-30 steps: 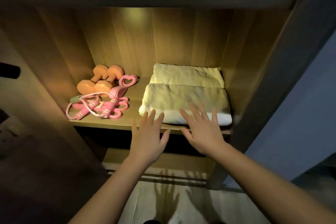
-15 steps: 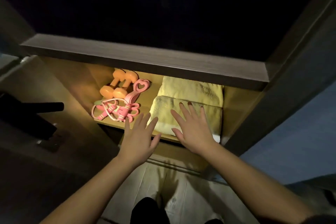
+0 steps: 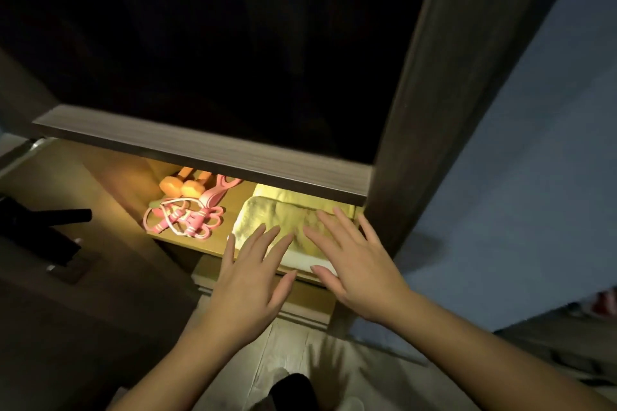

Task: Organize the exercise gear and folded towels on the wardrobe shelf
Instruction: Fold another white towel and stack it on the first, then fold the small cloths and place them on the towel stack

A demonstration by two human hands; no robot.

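A lit wardrobe shelf (image 3: 230, 212) holds two orange dumbbells (image 3: 182, 186) at back left, one pink tangle of skipping rope and bands (image 3: 182, 220) before them, and two folded yellow towels (image 3: 267, 193) at right, one behind the other. The left hand (image 3: 253, 280) and right hand (image 3: 359, 272) lie over the front towel (image 3: 283, 220), fingers straight and spread, gripping nothing; contact unclear.

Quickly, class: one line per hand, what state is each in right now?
Left hand: open, fingers straight, holding nothing.
Right hand: open, fingers spread over the front folded towel; whether it touches cannot be told.
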